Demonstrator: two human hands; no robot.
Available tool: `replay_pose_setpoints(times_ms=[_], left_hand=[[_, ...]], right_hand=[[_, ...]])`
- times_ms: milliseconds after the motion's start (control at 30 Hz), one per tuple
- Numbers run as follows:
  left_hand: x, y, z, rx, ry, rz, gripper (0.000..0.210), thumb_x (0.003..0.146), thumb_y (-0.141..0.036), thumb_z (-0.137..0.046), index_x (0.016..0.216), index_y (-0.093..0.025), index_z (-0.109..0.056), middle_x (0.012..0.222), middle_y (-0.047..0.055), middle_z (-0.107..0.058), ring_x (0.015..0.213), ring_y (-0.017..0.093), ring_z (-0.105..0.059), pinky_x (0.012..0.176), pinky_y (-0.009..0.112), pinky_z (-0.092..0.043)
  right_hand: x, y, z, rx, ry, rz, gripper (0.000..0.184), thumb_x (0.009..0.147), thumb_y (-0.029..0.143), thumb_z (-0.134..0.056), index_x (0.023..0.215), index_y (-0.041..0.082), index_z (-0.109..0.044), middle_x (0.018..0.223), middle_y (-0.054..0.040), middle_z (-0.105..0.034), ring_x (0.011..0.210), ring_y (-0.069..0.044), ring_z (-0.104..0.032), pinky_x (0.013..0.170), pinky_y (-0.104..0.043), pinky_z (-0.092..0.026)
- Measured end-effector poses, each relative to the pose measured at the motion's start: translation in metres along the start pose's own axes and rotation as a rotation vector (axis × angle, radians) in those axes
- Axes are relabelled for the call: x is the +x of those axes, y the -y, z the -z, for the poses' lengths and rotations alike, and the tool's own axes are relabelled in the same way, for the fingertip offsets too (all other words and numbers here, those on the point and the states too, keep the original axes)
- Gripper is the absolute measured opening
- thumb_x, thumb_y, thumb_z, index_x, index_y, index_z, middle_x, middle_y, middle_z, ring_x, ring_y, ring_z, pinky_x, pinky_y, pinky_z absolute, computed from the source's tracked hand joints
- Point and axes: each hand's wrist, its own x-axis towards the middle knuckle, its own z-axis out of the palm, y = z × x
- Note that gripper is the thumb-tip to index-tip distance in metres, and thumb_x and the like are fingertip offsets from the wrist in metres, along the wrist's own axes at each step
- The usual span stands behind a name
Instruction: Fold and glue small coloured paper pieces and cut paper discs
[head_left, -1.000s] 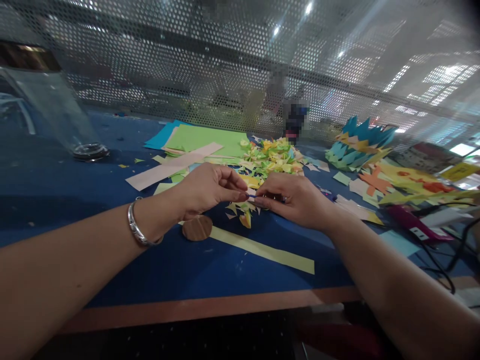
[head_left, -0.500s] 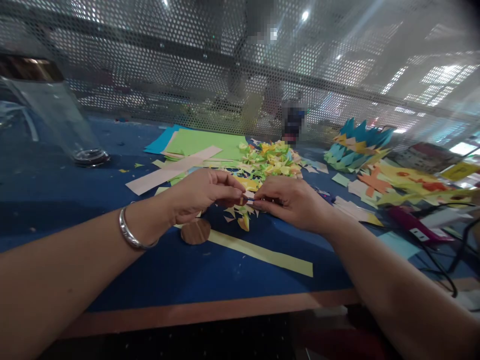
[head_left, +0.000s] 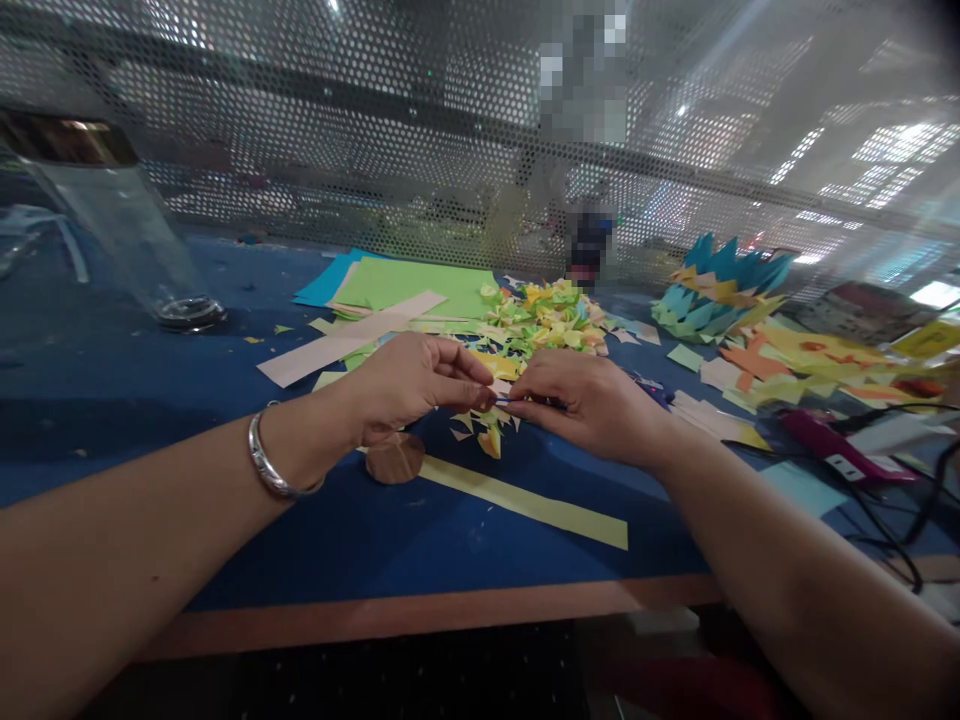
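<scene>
Both hands meet above the blue table top: the left hand and the right hand pinch, fingertip to fingertip, the two ends of a small blue paper piece, which is held just over a scatter of paper scraps. A silver bangle circles the left wrist. Nearest the table edge lies a long yellow paper strip, with a round wooden disc at its left end, below the left hand. Beyond the hands sits a heap of small yellow and green folded pieces, and further back flat green and blue sheets crossed by a pale pink strip. To the right stands a spiked blue and yellow paper form; a pink tool with dark cables lies nearer. At far left stands a clear glass vessel, before a perforated metal screen.
</scene>
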Motion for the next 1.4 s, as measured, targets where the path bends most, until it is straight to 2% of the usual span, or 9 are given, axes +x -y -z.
replay_pose_setpoints(times_ms=[300, 500, 633, 733, 833, 933, 1067, 1267, 1400], left_hand=[[-0.001, 0.006, 0.005, -0.039, 0.076, -0.020, 0.017, 0.075, -0.015, -0.082, 0.091, -0.014, -0.074, 0.089, 0.007, -0.078, 0.085, 0.016, -0.074, 0.081, 0.029, -0.057], [-0.001, 0.002, 0.000, 0.098, 0.014, -0.112, 0.011, 0.074, -0.018, -0.082, 0.083, -0.015, -0.076, 0.080, 0.005, -0.076, 0.077, 0.014, -0.070, 0.075, 0.027, -0.054], [0.000, -0.002, 0.009, 0.175, 0.026, -0.128, 0.011, 0.076, -0.019, -0.081, 0.085, -0.015, -0.076, 0.077, 0.005, -0.075, 0.072, 0.013, -0.068, 0.069, 0.027, -0.052], [0.001, -0.005, 0.017, 0.200, -0.060, -0.115, 0.016, 0.075, -0.024, -0.084, 0.086, -0.015, -0.075, 0.079, 0.005, -0.075, 0.075, 0.015, -0.069, 0.071, 0.028, -0.053], [0.002, -0.006, 0.020, 0.167, -0.133, -0.087, 0.021, 0.077, -0.027, -0.084, 0.090, -0.015, -0.073, 0.081, 0.006, -0.076, 0.080, 0.018, -0.073, 0.076, 0.031, -0.056], [0.003, -0.004, 0.017, 0.044, -0.116, -0.050, 0.020, 0.078, -0.021, -0.083, 0.094, -0.015, -0.072, 0.082, 0.007, -0.077, 0.079, 0.018, -0.074, 0.078, 0.032, -0.057], [0.004, 0.001, 0.011, -0.100, -0.045, 0.005, 0.017, 0.081, -0.017, -0.080, 0.095, -0.014, -0.072, 0.088, 0.008, -0.079, 0.083, 0.017, -0.076, 0.080, 0.029, -0.058], [0.004, 0.000, 0.007, -0.209, -0.005, 0.080, 0.013, 0.084, -0.012, -0.076, 0.097, -0.013, -0.073, 0.098, 0.011, -0.079, 0.092, 0.017, -0.077, 0.083, 0.024, -0.059], [0.003, 0.000, 0.004, -0.240, 0.017, 0.102, 0.020, 0.081, -0.010, -0.079, 0.100, -0.016, -0.072, 0.098, 0.010, -0.080, 0.092, 0.016, -0.077, 0.082, 0.022, -0.060]], right_hand=[[-0.001, -0.002, 0.002, -0.021, 0.014, -0.009, 0.018, 0.101, 0.026, -0.056, 0.097, 0.019, -0.072, 0.087, -0.0066, -0.069, 0.086, -0.020, -0.062, 0.077, -0.032, -0.046], [-0.002, -0.001, 0.002, -0.001, 0.020, -0.008, 0.019, 0.101, 0.026, -0.055, 0.097, 0.018, -0.072, 0.087, -0.0067, -0.069, 0.086, -0.020, -0.062, 0.077, -0.031, -0.045], [-0.002, -0.005, 0.007, 0.005, 0.031, -0.022, 0.020, 0.101, 0.027, -0.056, 0.095, 0.017, -0.072, 0.088, -0.0068, -0.069, 0.084, -0.019, -0.063, 0.076, -0.030, -0.045], [-0.006, -0.016, 0.013, -0.051, 0.068, -0.083, 0.020, 0.100, 0.028, -0.055, 0.094, 0.018, -0.071, 0.091, -0.0071, -0.071, 0.083, -0.019, -0.064, 0.075, -0.030, -0.045], [-0.012, -0.035, 0.016, -0.204, 0.154, -0.213, 0.019, 0.097, 0.028, -0.056, 0.088, 0.019, -0.069, 0.089, -0.0072, -0.072, 0.081, -0.020, -0.063, 0.070, -0.030, -0.042], [-0.018, -0.052, 0.014, -0.302, 0.244, -0.318, 0.019, 0.094, 0.030, -0.059, 0.084, 0.019, -0.069, 0.083, -0.0071, -0.072, 0.073, -0.019, -0.061, 0.062, -0.030, -0.038], [-0.020, -0.059, 0.012, -0.308, 0.276, -0.337, 0.017, 0.094, 0.031, -0.060, 0.088, 0.020, -0.072, 0.085, -0.0069, -0.073, 0.075, -0.019, -0.062, 0.060, -0.028, -0.036], [-0.015, -0.044, 0.014, -0.331, 0.187, -0.421, 0.018, 0.094, 0.033, -0.060, 0.088, 0.021, -0.072, 0.081, -0.0057, -0.072, 0.072, -0.020, -0.061, 0.059, -0.030, -0.034], [-0.008, -0.029, 0.013, -0.264, 0.044, -0.332, 0.017, 0.095, 0.029, -0.057, 0.088, 0.019, -0.070, 0.082, -0.0057, -0.070, 0.074, -0.020, -0.061, 0.062, -0.030, -0.036]])
